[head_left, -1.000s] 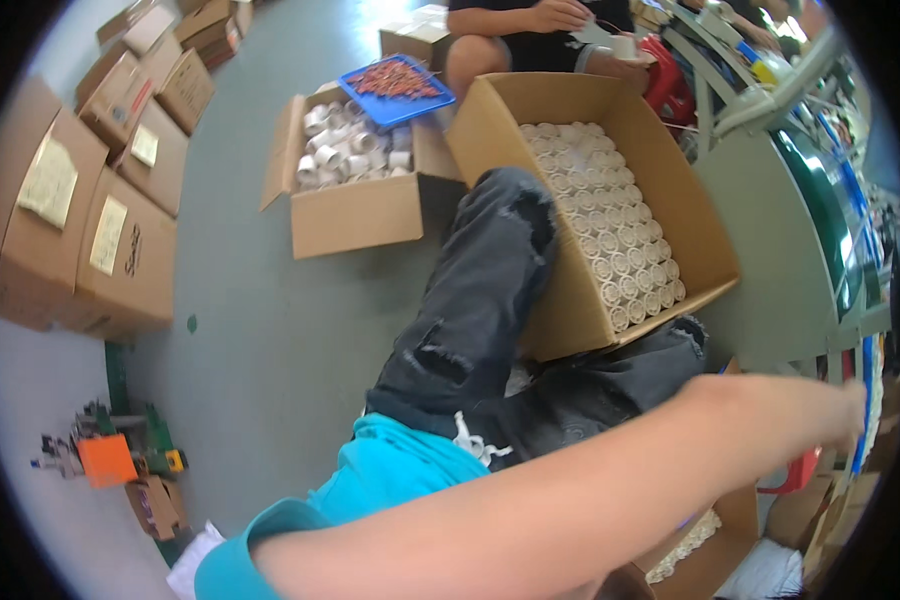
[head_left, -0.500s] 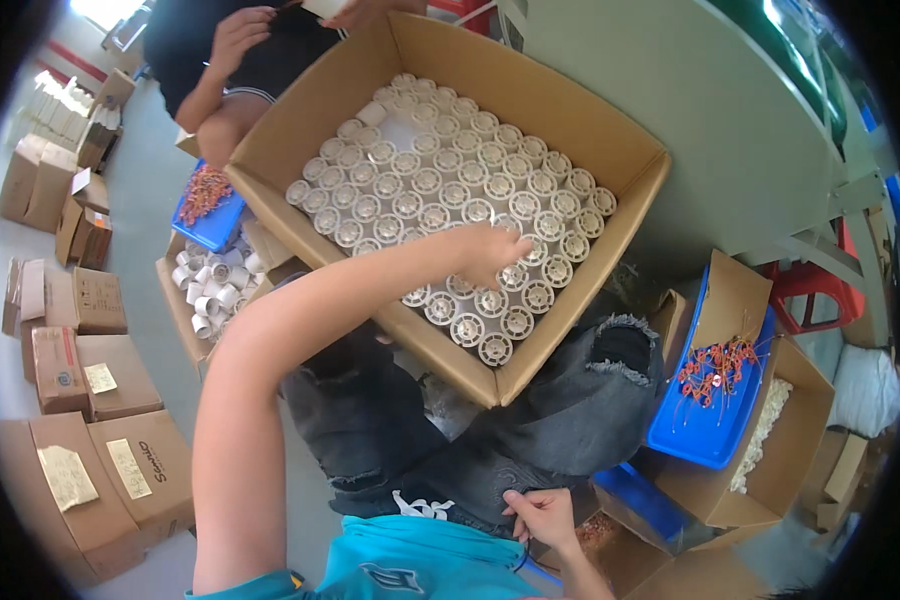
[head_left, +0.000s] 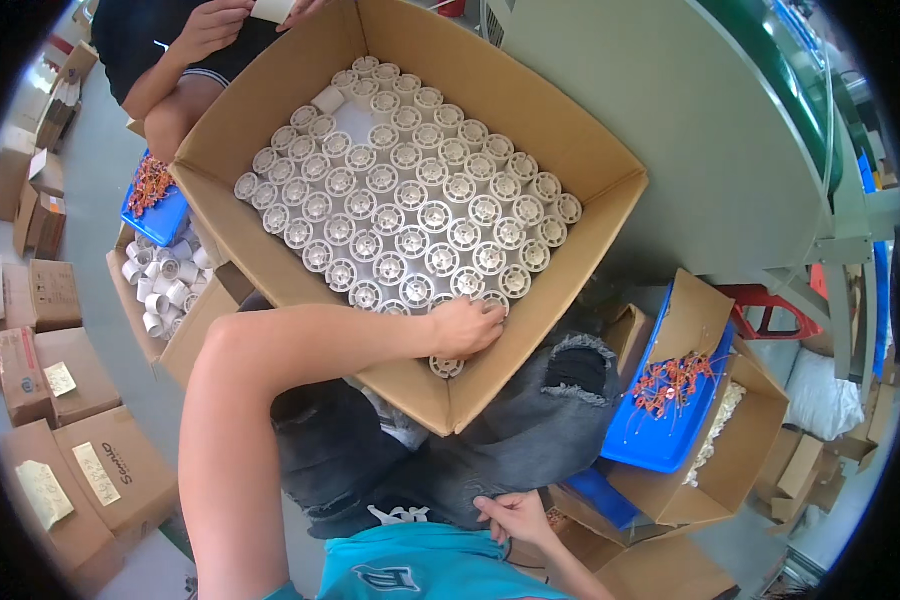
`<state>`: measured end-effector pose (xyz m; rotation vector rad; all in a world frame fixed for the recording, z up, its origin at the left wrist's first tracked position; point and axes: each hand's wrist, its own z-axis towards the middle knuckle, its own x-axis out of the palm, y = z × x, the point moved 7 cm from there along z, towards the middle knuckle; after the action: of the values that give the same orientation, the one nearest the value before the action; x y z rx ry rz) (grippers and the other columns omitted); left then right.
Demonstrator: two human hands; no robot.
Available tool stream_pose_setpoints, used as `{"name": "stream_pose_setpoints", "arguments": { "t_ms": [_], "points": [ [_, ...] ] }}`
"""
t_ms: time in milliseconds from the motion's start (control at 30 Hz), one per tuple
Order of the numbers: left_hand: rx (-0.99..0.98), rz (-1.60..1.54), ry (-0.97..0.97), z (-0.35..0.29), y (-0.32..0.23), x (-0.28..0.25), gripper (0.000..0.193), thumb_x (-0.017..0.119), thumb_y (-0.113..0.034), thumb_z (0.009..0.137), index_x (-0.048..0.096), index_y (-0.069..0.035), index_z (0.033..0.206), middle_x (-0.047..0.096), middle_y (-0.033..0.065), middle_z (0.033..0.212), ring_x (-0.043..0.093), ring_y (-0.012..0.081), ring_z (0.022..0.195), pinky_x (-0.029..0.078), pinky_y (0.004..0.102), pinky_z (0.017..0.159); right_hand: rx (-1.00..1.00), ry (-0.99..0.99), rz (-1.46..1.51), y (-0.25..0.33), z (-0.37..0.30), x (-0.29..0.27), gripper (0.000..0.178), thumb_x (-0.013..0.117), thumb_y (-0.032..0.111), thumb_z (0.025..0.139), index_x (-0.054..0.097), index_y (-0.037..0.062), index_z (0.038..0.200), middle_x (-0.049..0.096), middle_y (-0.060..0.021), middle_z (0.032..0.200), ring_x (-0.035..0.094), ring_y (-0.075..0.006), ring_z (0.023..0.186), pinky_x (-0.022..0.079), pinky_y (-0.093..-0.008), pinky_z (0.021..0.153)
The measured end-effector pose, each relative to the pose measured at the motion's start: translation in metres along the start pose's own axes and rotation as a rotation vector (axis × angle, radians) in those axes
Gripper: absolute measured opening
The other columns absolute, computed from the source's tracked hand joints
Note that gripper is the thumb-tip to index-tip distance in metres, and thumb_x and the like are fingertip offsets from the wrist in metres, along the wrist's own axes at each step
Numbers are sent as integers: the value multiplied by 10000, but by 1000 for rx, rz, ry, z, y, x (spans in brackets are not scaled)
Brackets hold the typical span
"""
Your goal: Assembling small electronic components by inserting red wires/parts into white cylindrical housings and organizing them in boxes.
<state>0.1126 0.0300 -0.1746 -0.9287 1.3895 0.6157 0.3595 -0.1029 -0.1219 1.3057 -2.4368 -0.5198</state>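
Observation:
A big open cardboard box [head_left: 505, 85] rests over my knees, filled with rows of white round plastic parts [head_left: 411, 241], their spoked ends facing up. My left hand [head_left: 467, 328] reaches down into the box's near corner, fingers bent in around one of these parts and partly hiding it. Low in front of my torso, beside my thigh, is my right hand [head_left: 515, 517]. Its thumb and fingers are pressed together; a thin dark strand shows just below, but what they hold is too small to make out.
At the right, a blue tray [head_left: 635, 436] of orange wired pieces [head_left: 675, 384] sits by an open carton [head_left: 745, 450]. Another carton [head_left: 185, 352] of white rings [head_left: 165, 285] stands left, below a blue tray [head_left: 157, 217]. Across the box, a person's hands [head_left: 210, 30] hold something white.
My left hand has moved toward the near corner and lowered, its fingers curling in. The view has shifted, so the box sits further left. My right hand stays by my thigh.

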Motion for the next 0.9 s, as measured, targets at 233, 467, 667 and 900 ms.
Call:
{"name": "stream_pose_setpoints", "arguments": {
  "t_ms": [233,467,667,900],
  "points": [
    [-150,-157,173,3,0,2,348,678,-183,787,610,7,1070,440,223,1219,662,327,816,593,406,607,60,-5,43,3,-7,-19,394,715,318,910,709,-14,696,609,-54,493,559,-100,374,422,-207,361],
    [-185,-354,337,5,1,-23,355,735,-121,748,646,7,1066,473,246,1308,661,380,976,527,522,801,34,-60,70,-1,-9,-13,486,681,438,914,722,-8,724,609,-60,499,571,-113,390,442,-219,386],
    [-218,-443,364,-2,14,-71,519,739,-148,751,514,64,1168,629,265,1005,635,432,980,522,472,852,-111,161,-21,13,-16,-3,318,646,281,962,732,-21,908,727,-85,762,688,-116,665,549,-249,607],
    [-594,-647,73,-67,70,-175,447,705,-162,837,466,38,1157,633,273,1047,665,305,922,549,394,798,-735,-946,288,57,-85,-185,179,624,128,934,676,-25,857,685,-103,780,657,-157,628,519,-268,528]
  ]
}}
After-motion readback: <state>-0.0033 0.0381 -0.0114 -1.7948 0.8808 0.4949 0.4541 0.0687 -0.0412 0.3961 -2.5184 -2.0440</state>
